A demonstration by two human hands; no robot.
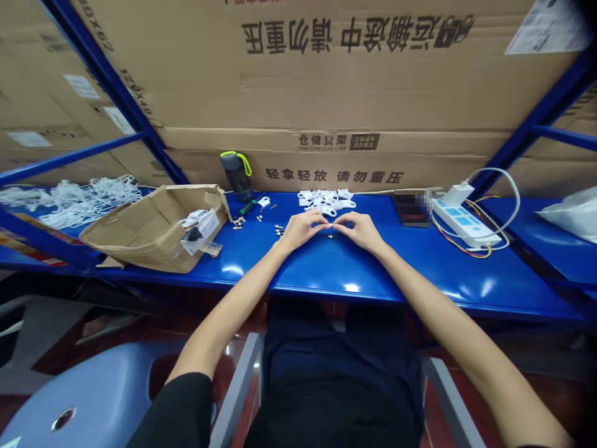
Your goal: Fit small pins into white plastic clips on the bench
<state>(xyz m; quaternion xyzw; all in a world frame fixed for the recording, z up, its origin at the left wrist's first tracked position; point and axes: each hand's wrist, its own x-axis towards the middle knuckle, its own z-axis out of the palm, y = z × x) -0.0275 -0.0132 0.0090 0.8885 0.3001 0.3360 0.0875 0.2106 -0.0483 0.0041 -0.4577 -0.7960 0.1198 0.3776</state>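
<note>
My left hand [302, 229] and my right hand [360, 230] meet over the blue tabletop, fingertips pinched toward each other. Between them is a tiny whitish part [331, 224], too small to name; both hands seem to grip it. Just below lies a small brass-coloured piece [331, 236] on the table. Behind my fingers is a pile of white plastic pieces with round holes [326, 200]. Left of my left hand are several small pin-like parts [278, 230], partly hidden by that hand.
An open cardboard box [140, 233] stands at left, with a dark bottle [237, 177] behind it. A green-handled tool [247, 208] lies near small loose parts [239, 222]. At right are a dark phone-like object [410, 208] and a white power strip [466, 224] with cables. White cords [88, 199] lie far left.
</note>
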